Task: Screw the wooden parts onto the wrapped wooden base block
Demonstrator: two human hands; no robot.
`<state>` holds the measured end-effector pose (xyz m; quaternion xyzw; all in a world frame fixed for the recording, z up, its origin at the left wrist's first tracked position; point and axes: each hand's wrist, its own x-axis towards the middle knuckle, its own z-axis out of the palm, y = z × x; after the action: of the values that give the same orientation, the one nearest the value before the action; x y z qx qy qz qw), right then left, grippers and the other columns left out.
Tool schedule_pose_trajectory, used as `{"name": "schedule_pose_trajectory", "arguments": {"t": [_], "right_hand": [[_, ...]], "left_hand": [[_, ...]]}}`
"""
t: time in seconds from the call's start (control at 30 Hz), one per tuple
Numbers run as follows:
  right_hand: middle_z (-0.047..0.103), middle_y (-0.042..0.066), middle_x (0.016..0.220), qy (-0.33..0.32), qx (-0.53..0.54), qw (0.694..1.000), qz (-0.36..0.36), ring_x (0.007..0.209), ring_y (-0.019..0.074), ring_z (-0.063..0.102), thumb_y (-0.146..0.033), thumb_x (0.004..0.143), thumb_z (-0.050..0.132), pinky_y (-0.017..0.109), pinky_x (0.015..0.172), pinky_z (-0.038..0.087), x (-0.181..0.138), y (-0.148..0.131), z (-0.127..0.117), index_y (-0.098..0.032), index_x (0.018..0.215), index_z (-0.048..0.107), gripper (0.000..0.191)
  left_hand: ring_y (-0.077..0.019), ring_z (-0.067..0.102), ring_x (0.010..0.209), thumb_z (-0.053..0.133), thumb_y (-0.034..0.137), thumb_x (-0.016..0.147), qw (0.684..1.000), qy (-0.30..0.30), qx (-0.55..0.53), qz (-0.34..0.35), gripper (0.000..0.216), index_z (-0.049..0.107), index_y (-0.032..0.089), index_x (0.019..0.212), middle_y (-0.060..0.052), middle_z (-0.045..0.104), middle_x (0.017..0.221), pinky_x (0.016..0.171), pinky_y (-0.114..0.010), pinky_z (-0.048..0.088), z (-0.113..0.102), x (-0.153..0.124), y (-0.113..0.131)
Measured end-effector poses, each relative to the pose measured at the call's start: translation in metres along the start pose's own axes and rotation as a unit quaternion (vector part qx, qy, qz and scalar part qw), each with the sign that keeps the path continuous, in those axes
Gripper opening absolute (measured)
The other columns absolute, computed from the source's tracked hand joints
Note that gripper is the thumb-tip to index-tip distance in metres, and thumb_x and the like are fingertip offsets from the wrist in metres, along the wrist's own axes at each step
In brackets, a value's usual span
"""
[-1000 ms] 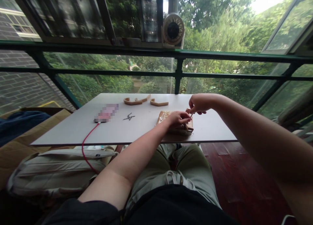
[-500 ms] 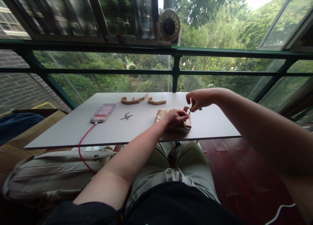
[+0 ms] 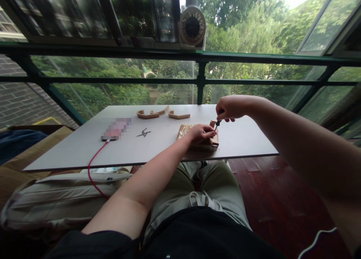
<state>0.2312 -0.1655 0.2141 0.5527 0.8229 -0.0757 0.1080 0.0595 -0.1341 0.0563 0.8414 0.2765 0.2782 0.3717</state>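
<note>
In my right hand (image 3: 225, 108) is a screwdriver (image 3: 218, 123) with a dark handle, fingers wrapped round it and shaft slanting down. Its tip meets a small wooden piece (image 3: 214, 140) at the right end of a wooden board (image 3: 184, 130). My left hand (image 3: 200, 133) is closed on this piece, its fingertips right beside the screwdriver's tip. Whatever lies under those fingers, perhaps a screw, is hidden. Pale, flaky patches cover the board's left part. Another short wooden piece stands up at the board's far right corner.
Curved wooden pieces (image 3: 179, 116) lie along the far side of the white table (image 3: 248, 138). A little pile of dark screws (image 3: 144, 132) and a blurred phone (image 3: 116, 129) on a red cable (image 3: 89, 168) are to the left. Beyond stands a green railing (image 3: 254, 56).
My right hand has risen slightly and its grip has turned, so more of the screwdriver's handle shows. My left hand stays on the wooden piece. The whole view has shifted a little.
</note>
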Motion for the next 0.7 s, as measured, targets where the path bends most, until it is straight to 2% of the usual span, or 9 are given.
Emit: {"name": "schedule_pose_trajectory", "arguments": {"t": [0.23,0.53,0.7], "right_hand": [[0.067,0.005,0.063,-0.001,-0.013,1.000,0.025,0.061,0.0164,0.060,-0.048,0.084,0.054,0.031,0.067,0.040,0.0011,-0.0015,-0.0010,-0.017,0.069,0.070,0.038],[0.066,0.006,0.059,0.008,-0.015,0.999,0.048,0.058,0.0168,0.058,-0.055,0.085,0.051,0.032,0.070,0.041,0.0012,-0.0037,0.0012,-0.016,0.067,0.070,0.047],[0.066,0.006,0.058,0.009,-0.018,0.998,0.055,0.058,0.0166,0.059,-0.054,0.086,0.049,0.032,0.070,0.041,0.0005,-0.0052,0.0014,-0.015,0.067,0.070,0.047]], "left_hand": [[-0.0123,0.059,0.065,0.054,0.046,0.083,1.000,-0.008,0.019,-0.011,0.038,0.071,0.014,0.096,-0.004,0.070,0.080,0.063,-0.022,0.043,0.0003,-0.0023,0.0042],[-0.0130,0.062,0.073,0.055,0.042,0.083,1.000,-0.017,0.008,0.002,0.035,0.069,0.014,0.100,-0.005,0.071,0.088,0.066,-0.022,0.045,-0.0001,-0.0014,0.0019],[-0.0115,0.061,0.073,0.063,0.039,0.079,1.000,0.013,-0.023,0.013,0.032,0.067,0.014,0.099,-0.005,0.070,0.091,0.068,-0.022,0.046,0.0013,-0.0008,0.0018]]}}
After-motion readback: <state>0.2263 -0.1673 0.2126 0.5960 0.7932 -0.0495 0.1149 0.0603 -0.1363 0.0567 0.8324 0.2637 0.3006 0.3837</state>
